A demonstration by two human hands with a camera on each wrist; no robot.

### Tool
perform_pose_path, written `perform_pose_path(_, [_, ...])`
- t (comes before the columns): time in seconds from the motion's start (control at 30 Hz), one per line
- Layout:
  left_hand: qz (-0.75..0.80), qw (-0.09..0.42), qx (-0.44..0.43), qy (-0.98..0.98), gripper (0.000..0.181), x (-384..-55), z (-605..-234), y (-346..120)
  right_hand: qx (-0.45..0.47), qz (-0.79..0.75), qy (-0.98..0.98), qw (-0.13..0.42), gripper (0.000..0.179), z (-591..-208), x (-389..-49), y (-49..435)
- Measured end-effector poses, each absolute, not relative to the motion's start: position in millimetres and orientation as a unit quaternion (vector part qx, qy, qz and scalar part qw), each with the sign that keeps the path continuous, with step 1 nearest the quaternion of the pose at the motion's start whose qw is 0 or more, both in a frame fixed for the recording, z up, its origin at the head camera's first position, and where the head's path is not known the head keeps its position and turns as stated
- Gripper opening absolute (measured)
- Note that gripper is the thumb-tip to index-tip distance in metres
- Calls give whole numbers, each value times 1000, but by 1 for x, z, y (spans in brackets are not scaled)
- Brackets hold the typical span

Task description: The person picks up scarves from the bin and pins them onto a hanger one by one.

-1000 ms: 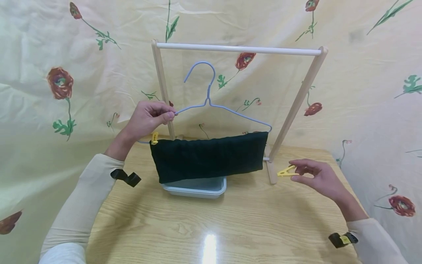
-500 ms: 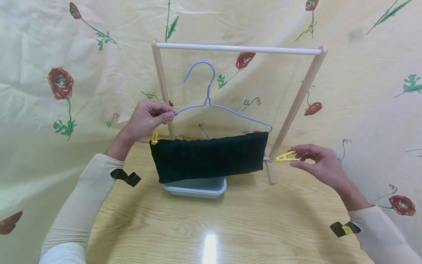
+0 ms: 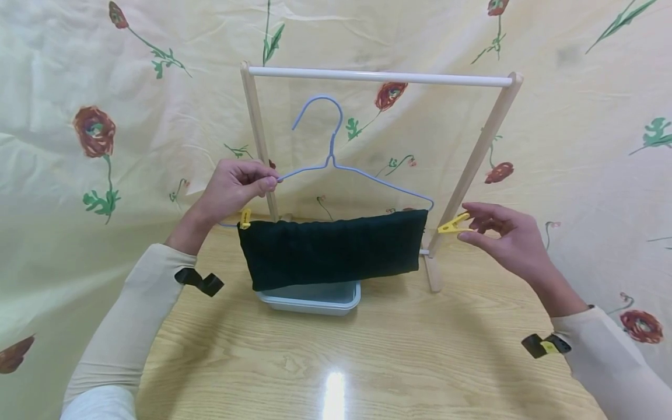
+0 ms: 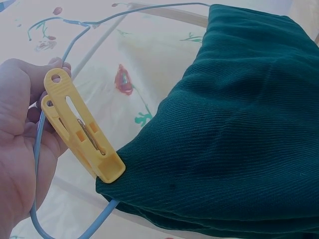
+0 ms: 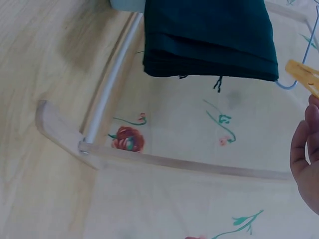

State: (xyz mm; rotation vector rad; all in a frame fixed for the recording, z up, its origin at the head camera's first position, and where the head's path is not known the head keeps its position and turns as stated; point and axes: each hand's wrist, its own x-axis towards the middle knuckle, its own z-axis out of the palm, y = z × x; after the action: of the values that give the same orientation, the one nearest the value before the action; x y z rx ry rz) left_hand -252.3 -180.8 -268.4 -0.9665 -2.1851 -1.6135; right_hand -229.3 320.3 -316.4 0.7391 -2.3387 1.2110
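My left hand pinches the left shoulder of a blue wire hanger and holds it upright. A dark green folded cloth hangs over the hanger's lower bar. At the cloth's left top corner a yellow clothespin is clipped, close below my left fingers. My right hand pinches a second yellow clothespin between thumb and fingers. Its tip points left, a short way from the cloth's right top corner. In the right wrist view, this clothespin overlaps the hanger's bent end beside the cloth.
Behind the hanger stands a small wooden rack with a white top bar. A pale blue tray sits on the wooden table, partly hidden under the cloth. A flowered fabric backdrop surrounds the table.
My right hand has risen with its clothespin, from low beside the rack's foot to about the height of the cloth's top edge. The left hand, hanger and cloth stay put.
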Motion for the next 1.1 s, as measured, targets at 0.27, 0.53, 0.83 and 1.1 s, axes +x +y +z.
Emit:
perform_pose_path(0.27, [-555,128,-334,-751,10,-252,-268,-182,289,389,-840,243,45,-297,-236,306])
perform_pose_path(0.53, [-554,127,-340,-749,10,-252,-268,-181,295,326,-851,287,40,-288,-245,297])
perform_pose_path(0.83, [-552,127,-338,-752,11,-252,-268,-180,340,320,-824,323,38,-286,-252,290])
perform_pose_path(1.1, [-549,129,-339,-753,11,-251,-268,-179,381,296,-807,341,32,-287,-256,284])
